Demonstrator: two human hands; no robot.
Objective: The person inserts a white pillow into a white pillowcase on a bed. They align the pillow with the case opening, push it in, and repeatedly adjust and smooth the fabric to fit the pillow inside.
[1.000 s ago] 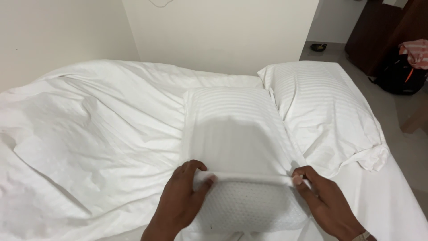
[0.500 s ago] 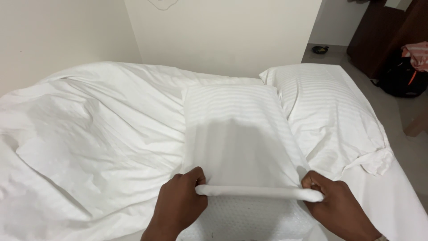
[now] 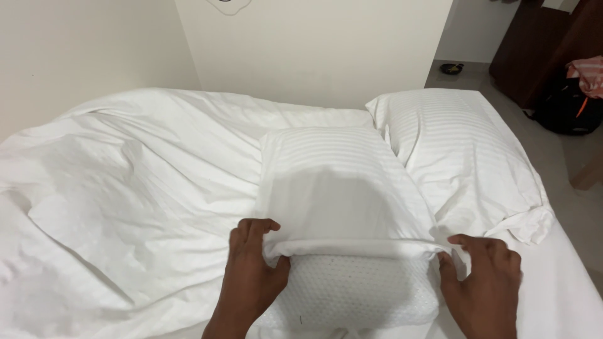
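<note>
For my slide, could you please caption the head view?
Both hands, left hand and right hand, grip a striped pillowcase over a dimpled pillow.

Single view only, worn on the head, tilted down and forward across a bed spread with a rumpled white duvet (image 3: 138,188). Close enough that both forearms enter from the bottom edge, left hand (image 3: 251,276) and right hand (image 3: 487,285) filling the lower part of the frame. Faces toward a plain cream wall (image 3: 301,50) behind the bed's head. At upper right, a strip of grey floor (image 3: 581,150) and a dark wooden cabinet (image 3: 534,56), farther off.
</note>
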